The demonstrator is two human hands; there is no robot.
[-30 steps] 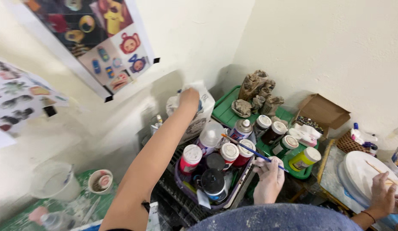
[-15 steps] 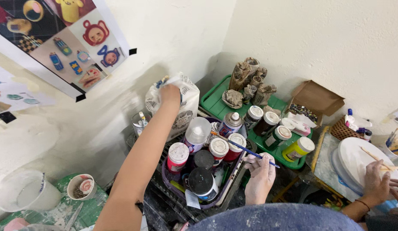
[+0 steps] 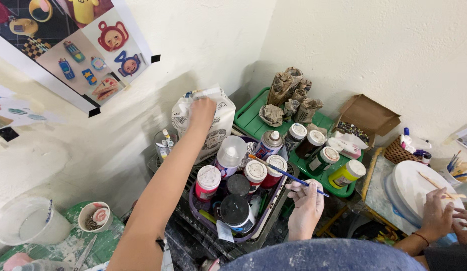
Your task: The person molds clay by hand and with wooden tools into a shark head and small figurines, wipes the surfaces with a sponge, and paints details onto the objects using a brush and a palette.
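My left hand (image 3: pixel 202 113) reaches far forward and rests on the top of a crumpled white paper bag (image 3: pixel 216 125) standing against the wall. My right hand (image 3: pixel 305 206) is lower, near my body, and holds a thin paintbrush (image 3: pixel 286 175) with a blue handle that points left over a purple basket (image 3: pixel 273 203) full of paint jars and a spray can (image 3: pixel 267 144). The jars have white, red and black lids.
A green tray (image 3: pixel 253 120) in the corner carries brown clay figures (image 3: pixel 291 93) and more jars. An open cardboard box (image 3: pixel 369 115) stands to the right. Another person's hands (image 3: pixel 444 213) work on a white plate (image 3: pixel 419 183). A white bucket (image 3: pixel 27 228) stands at left.
The view has shifted down and right across the frames. My left hand stays on the white bag's top. My right hand keeps the brush, roughly in place over the basket.
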